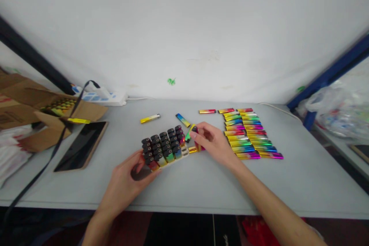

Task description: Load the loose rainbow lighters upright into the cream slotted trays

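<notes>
A white tray [185, 153] full of upright lighters [164, 144] with black tops stands tilted on the table, a few holes bare at its right end. My left hand [127, 177] is closed round the tray's left end, thumb along the front edge. Just right of the tray, my right hand [211, 142] pinches a lighter [197, 144] with a black top, partly covered by the fingers. Close by those fingers lie a green and yellow lighter [188, 133] and a gold one [192, 149]. Behind the tray rests a blue and yellow lighter [183, 120].
Two columns of shiny coloured lighters [253, 141] lie at the right. Farther back are a yellow lighter [150, 118] and a red one [207, 111]. To the left are a phone [82, 146], a cardboard box [40, 100] holding more lighters, a power strip [100, 96] and a dark strap [54, 148].
</notes>
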Action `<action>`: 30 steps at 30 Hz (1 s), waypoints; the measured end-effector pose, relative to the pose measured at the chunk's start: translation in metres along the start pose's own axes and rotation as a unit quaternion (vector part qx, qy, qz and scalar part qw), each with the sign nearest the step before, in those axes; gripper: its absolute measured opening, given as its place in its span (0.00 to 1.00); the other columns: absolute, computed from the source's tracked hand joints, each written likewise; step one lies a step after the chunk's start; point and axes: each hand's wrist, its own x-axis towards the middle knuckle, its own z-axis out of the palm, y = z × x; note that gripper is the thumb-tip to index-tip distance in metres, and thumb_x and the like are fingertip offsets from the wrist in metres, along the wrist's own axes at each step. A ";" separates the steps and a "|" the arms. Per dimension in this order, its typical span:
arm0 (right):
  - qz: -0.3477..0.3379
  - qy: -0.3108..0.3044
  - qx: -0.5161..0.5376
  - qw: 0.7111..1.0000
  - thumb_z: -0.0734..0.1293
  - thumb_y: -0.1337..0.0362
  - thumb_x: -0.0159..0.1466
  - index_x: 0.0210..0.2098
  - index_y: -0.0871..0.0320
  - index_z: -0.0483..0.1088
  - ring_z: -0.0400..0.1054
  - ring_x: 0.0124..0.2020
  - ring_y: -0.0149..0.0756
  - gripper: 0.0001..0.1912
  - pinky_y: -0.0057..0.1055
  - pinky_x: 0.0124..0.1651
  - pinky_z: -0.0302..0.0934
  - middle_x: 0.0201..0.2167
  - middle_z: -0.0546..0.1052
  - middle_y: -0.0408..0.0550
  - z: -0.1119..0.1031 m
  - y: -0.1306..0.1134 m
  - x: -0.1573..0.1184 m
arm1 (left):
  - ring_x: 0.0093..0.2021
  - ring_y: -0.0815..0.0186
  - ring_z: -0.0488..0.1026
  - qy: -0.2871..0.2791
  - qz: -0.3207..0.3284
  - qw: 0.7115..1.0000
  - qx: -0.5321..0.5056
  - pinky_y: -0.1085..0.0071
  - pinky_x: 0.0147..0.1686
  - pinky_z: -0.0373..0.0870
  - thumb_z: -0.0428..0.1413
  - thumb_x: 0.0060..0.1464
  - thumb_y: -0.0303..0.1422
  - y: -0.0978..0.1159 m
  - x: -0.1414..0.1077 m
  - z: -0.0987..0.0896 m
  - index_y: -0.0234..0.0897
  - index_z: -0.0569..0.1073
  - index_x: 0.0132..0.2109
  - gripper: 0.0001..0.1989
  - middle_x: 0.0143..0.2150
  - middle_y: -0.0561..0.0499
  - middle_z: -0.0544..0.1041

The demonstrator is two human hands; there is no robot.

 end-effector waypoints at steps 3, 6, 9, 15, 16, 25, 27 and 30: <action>0.021 -0.002 0.020 1.000 0.73 0.46 0.67 0.33 0.56 0.73 0.67 0.28 0.33 0.19 0.29 0.33 0.62 0.25 0.73 0.40 0.003 -0.002 -0.001 | 0.26 0.65 0.66 -0.015 -0.017 1.000 -0.004 0.72 0.26 0.63 0.64 0.54 0.53 0.000 -0.001 0.000 0.40 0.73 0.38 0.20 0.27 0.57 0.70; 0.023 0.011 -0.020 0.999 0.75 0.48 0.65 0.33 0.56 0.74 0.72 0.28 0.34 0.17 0.30 0.34 0.64 0.27 0.80 0.43 0.005 -0.004 -0.002 | 0.27 0.64 0.67 -0.018 -0.028 0.999 -0.013 0.71 0.26 0.64 0.64 0.54 0.53 0.004 -0.001 -0.001 0.40 0.75 0.40 0.21 0.27 0.56 0.71; 0.012 0.006 -0.089 0.996 0.76 0.49 0.65 0.31 0.55 0.76 0.74 0.28 0.35 0.17 0.30 0.33 0.64 0.27 0.82 0.44 0.007 -0.005 -0.003 | 0.27 0.63 0.69 -0.019 -0.025 0.999 -0.019 0.70 0.28 0.65 0.64 0.54 0.52 0.007 0.000 -0.002 0.39 0.75 0.40 0.20 0.28 0.55 0.73; -0.046 -0.065 -0.119 0.990 0.75 0.47 0.66 0.36 0.55 0.79 0.76 0.27 0.35 0.17 0.30 0.34 0.67 0.28 0.84 0.44 0.005 -0.002 -0.003 | 0.27 0.63 0.69 -0.018 -0.014 1.000 -0.017 0.70 0.28 0.66 0.63 0.54 0.52 0.008 0.002 -0.002 0.40 0.74 0.37 0.19 0.27 0.55 0.73; -0.053 -0.080 -0.119 0.988 0.74 0.47 0.67 0.38 0.55 0.79 0.76 0.28 0.35 0.17 0.30 0.34 0.68 0.29 0.84 0.44 0.004 -0.001 -0.003 | 0.27 0.63 0.69 -0.019 -0.014 1.000 -0.016 0.70 0.29 0.67 0.63 0.54 0.52 0.008 0.002 -0.002 0.40 0.74 0.37 0.19 0.27 0.55 0.73; -0.152 -0.135 -0.292 0.934 0.67 0.54 0.74 0.47 0.55 0.78 0.79 0.38 0.41 0.13 0.34 0.43 0.70 0.40 0.84 0.51 -0.007 -0.001 -0.001 | 0.28 0.64 0.70 -0.019 -0.024 0.999 -0.027 0.71 0.28 0.68 0.64 0.53 0.52 0.005 0.001 -0.001 0.40 0.75 0.37 0.20 0.30 0.53 0.76; -0.154 -0.155 -0.323 0.921 0.66 0.56 0.75 0.48 0.55 0.78 0.78 0.40 0.42 0.12 0.35 0.44 0.70 0.41 0.83 0.51 -0.003 -0.003 -0.002 | 0.28 0.64 0.70 -0.020 -0.025 0.999 -0.031 0.71 0.28 0.68 0.64 0.53 0.52 0.006 0.001 -0.002 0.40 0.75 0.37 0.19 0.30 0.54 0.75; -0.137 -0.170 -0.357 0.908 0.66 0.55 0.75 0.46 0.56 0.77 0.76 0.37 0.42 0.12 0.36 0.42 0.69 0.38 0.81 0.51 -0.002 -0.005 -0.004 | 0.28 0.64 0.69 -0.013 -0.023 0.999 -0.026 0.71 0.28 0.67 0.65 0.53 0.51 0.008 0.001 -0.002 0.40 0.74 0.34 0.19 0.29 0.54 0.74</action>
